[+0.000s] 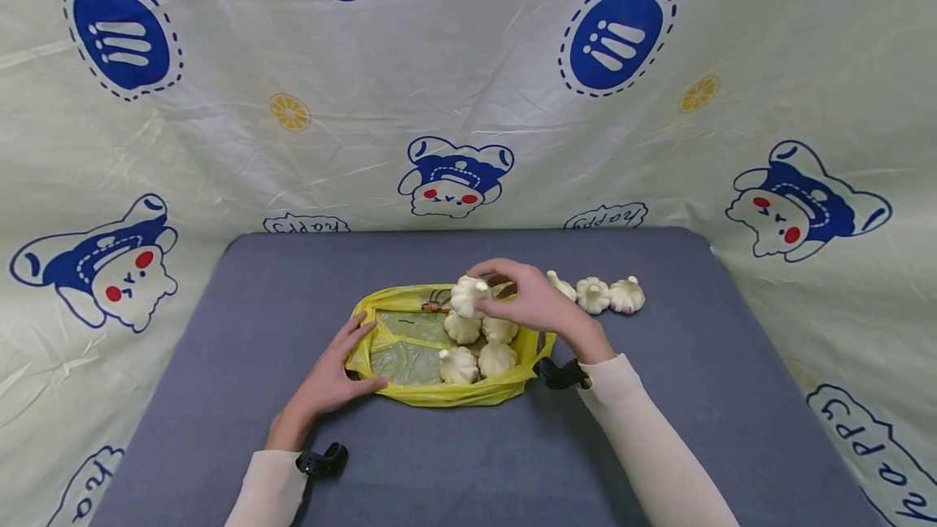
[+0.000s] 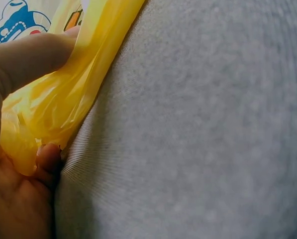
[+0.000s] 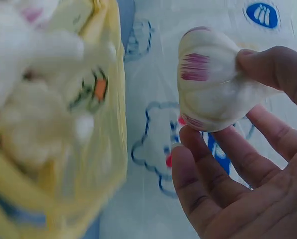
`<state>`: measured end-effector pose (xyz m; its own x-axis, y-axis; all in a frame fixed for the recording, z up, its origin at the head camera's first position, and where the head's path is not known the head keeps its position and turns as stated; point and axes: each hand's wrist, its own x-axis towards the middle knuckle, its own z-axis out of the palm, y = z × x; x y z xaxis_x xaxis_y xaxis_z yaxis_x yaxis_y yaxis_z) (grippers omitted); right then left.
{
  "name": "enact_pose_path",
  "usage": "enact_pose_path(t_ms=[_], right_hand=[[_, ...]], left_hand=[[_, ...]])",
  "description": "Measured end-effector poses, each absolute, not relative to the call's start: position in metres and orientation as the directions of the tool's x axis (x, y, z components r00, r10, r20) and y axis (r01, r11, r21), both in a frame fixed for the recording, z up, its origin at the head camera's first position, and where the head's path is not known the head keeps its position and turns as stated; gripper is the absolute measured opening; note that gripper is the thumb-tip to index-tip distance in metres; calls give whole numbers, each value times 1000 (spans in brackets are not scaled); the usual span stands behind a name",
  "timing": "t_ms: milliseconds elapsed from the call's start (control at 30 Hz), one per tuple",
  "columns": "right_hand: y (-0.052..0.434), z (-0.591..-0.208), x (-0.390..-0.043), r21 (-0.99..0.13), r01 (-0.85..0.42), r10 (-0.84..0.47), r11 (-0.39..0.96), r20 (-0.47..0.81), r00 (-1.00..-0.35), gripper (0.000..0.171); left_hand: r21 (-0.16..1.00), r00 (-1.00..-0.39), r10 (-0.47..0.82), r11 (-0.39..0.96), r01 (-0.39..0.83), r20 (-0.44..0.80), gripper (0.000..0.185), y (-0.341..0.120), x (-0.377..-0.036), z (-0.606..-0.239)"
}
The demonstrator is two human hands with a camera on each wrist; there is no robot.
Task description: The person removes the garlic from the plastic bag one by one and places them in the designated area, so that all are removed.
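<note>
- Garlic bulb [image 3: 208, 82]: a whole, plump head, white and papery, with purple streaks on its ribbed skin; held above the open mouth of the yellow plastic bag [image 1: 439, 393], over the bulbs already inside.
- Right hand [image 1: 530, 299]: its grip is closed on the bulb, fingertips [image 3: 188, 144] under it and the thumb against its side; a cream sleeve [image 1: 644, 429] and a black wrist strap [image 1: 560, 372] sit behind it.
- Left hand [image 1: 333, 376]: its grip pinches the bag's left rim, thin crinkled yellow film gathered between thumb and fingers, as the left wrist view shows.
- Bag: glossy, translucent, wrinkled plastic with a small printed mark, lying spread open near the middle of the tabletop [image 1: 659, 381].
- Bulbs in the bag [image 1: 476, 352]: several rounded white heads, lobed, lying together at the bag's right side.
- Loose bulbs [image 1: 607, 295]: three more in a row on the tabletop, just right of the right hand.
- Tabletop: covered in grey, finely woven matte cloth.
- Backdrop [image 1: 468, 104]: a creased pale sheet printed with blue cartoon bears, paw badges and lemon slices.
</note>
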<state>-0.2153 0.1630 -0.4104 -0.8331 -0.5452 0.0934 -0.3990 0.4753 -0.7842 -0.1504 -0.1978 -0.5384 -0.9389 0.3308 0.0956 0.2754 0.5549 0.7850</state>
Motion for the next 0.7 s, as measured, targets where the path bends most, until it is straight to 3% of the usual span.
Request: enact_pose_path(t_ms=[267, 700], right_hand=[[215, -401, -219, -777, -342, -405, 528, 123, -906, 41], [264, -394, -220, -744, -271, -306, 610, 94, -947, 44]], left_hand=[[783, -936, 344, 561, 270, 77, 92, -204, -153, -535], [771, -947, 309, 582, 260, 86, 83, -202, -157, -530]])
